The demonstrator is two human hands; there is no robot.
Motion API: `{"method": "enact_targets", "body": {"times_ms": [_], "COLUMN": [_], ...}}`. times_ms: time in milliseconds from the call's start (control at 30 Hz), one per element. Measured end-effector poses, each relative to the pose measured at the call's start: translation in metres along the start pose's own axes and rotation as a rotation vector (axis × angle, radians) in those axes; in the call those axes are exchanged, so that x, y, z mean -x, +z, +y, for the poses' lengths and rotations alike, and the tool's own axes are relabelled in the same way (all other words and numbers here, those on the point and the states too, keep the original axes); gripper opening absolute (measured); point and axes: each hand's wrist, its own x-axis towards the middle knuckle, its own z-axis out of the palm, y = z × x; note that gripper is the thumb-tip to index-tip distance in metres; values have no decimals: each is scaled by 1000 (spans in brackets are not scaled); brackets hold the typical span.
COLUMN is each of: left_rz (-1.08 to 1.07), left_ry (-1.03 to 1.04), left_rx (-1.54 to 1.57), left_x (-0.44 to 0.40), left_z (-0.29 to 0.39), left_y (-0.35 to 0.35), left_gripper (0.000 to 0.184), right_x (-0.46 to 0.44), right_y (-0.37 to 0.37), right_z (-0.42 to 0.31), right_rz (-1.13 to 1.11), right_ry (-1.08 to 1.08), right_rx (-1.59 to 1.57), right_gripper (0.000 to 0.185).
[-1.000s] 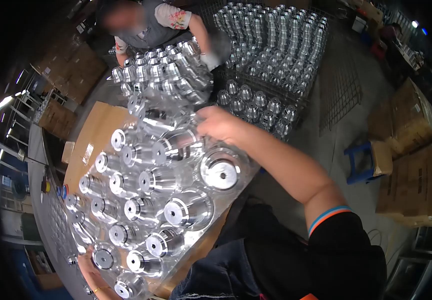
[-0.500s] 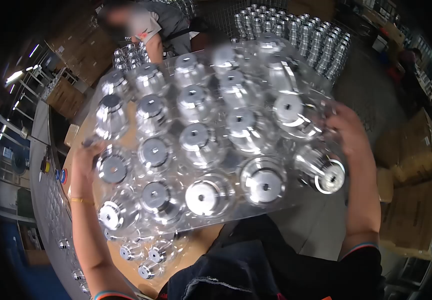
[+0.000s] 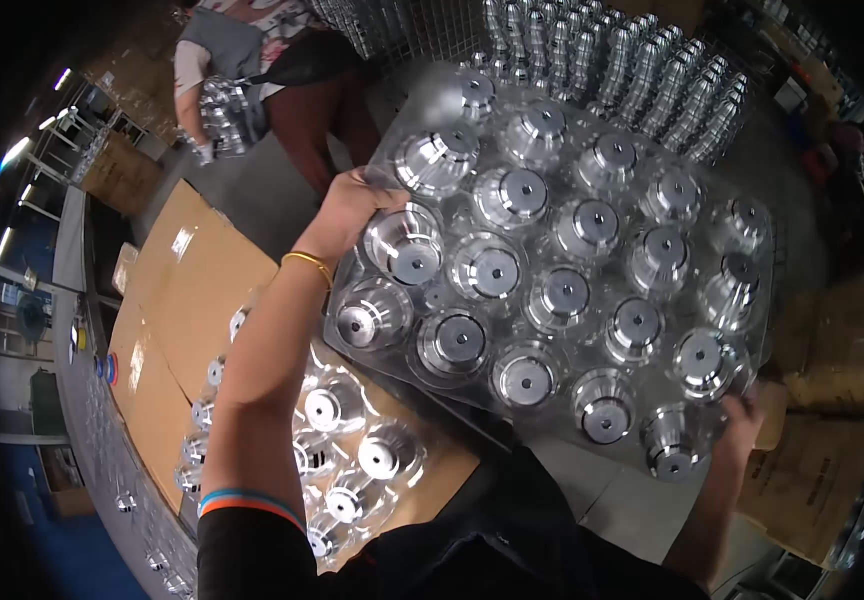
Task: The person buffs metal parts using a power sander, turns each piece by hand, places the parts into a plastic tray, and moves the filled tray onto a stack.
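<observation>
A clear plastic tray (image 3: pixel 462 225) filled with rows of shiny silver cups (image 3: pixel 565 292) hangs in the air between my hands, slightly tilted. My left hand (image 3: pixel 354 208) is closed on its left edge, near the upper left corner, with a yellow band on the wrist. At the lower right corner my right hand (image 3: pixel 742 420) grips the same tray. Below my left forearm, another clear tray with silver cups (image 3: pixel 379 456) lies on brown cardboard (image 3: pixel 182 275).
A co-worker (image 3: pixel 297 75) stands at the upper left, holding silver cups. Stacked silver cups (image 3: pixel 642 75) fill the back. Cardboard boxes (image 3: pixel 817 480) are at the right. A long grey table (image 3: pixel 102 430) runs along the left.
The held tray has moved right, off the cardboard, and turned clockwise. My left hand has swung up and right with it; my right hand is lower. The co-worker has turned away with cups.
</observation>
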Motion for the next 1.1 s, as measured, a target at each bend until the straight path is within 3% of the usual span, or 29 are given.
{"method": "enact_targets", "body": {"times_ms": [67,167,233,433,667,800,867,933,1000,1100], "left_rz": [-11,-15,-28,-12,-29,-60,-104,-70,44,18], "left_ry": [-12,-99,-113,-184,-328,-335,-139,-135,-70,-71], "left_rx": [-91,-151,-218,-336,-487,-571,-959,-872,-1019,-844], "left_x": [-31,-64,-88,-111,-168,-204,-208,-209,-197,-176], "left_z": [-18,-30,-36,-26,-49,-99,-112,-116,-84,-42], "left_y": [-1,21,32,39,28,21,10,0,7,10], "left_gripper": [20,23,23,24,28,34,42,51,56,55], "right_x": [1,0,-12,-11,-8,3,0,-2,-5,-10], "right_y": [4,21,25,59,70,81,82,82,83,99], "right_z": [16,28,47,45,99,156,166,173,186,188], "right_rz": [-11,145,195,297,385,425,436,443,419,497], "right_ry": [-1,72,164,341,398,527,599,655,661,672], "right_rx": [-16,268,-7,-185,-244,-261,-196,-135,-139,-137], "right_gripper": [43,43,44,51,54,44,42,40,39,36]}}
